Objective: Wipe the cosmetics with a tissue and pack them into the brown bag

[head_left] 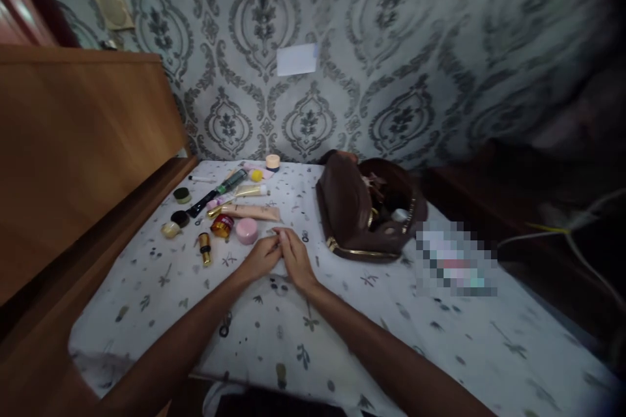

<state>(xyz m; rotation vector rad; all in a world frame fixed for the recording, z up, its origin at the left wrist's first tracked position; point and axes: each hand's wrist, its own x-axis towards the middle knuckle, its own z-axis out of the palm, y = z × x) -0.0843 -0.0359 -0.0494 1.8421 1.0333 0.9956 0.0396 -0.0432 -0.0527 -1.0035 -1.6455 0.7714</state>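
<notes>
Near the middle of the cloth, my left hand (263, 258) and my right hand (297, 259) rest together, their fingertips touching. The fingers of both are drawn in and pressed together, and I see no object in them. Just beyond my left hand sits a pink round jar (247, 230). Beside the jar lie a red and amber jar (222, 226) and a peach tube (252, 212). A gold bottle with a black band (205, 249) lies farther left. To the right of my hands stands a brown bag (345, 202), unzipped, with small items inside.
Several tubes, a dark green tube (233, 180), a dark round lid (180, 218) and a cream jar (272, 163) lie at the back left. The patterned cloth (303, 352) covers the table. A wooden cabinet (83, 163) borders the left; a blurred packet (457, 264) lies right.
</notes>
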